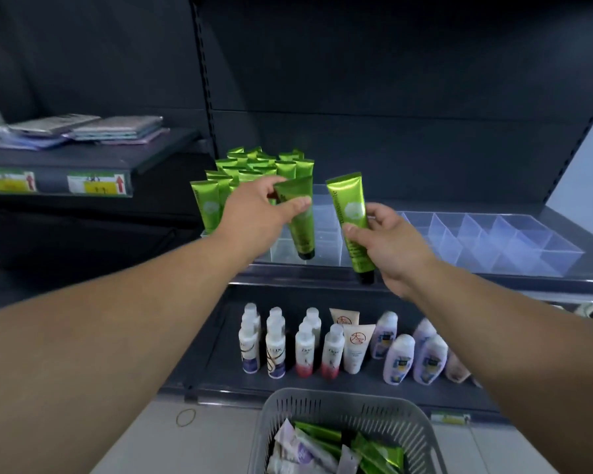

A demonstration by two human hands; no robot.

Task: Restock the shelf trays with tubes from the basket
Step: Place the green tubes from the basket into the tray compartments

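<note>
My left hand (259, 208) grips a green tube (300, 230), cap down, over the clear divided tray (326, 244) on the middle shelf. My right hand (391, 246) pinches a second green tube (351, 217), upright with its black cap low, just right of the first. Several green tubes (254, 172) stand packed in the tray's left and back compartments. At the bottom, a grey basket (343, 407) holds more green tubes (374, 449) and pale lilac tubes (298, 446).
A second clear tray (493, 241) with bare compartments sits to the right on the same shelf. The lower shelf carries bottles (302, 347) and lilac bottles (411, 354). Folded packets (83, 130) lie on the left shelf. A rubber band (185, 417) lies on the floor.
</note>
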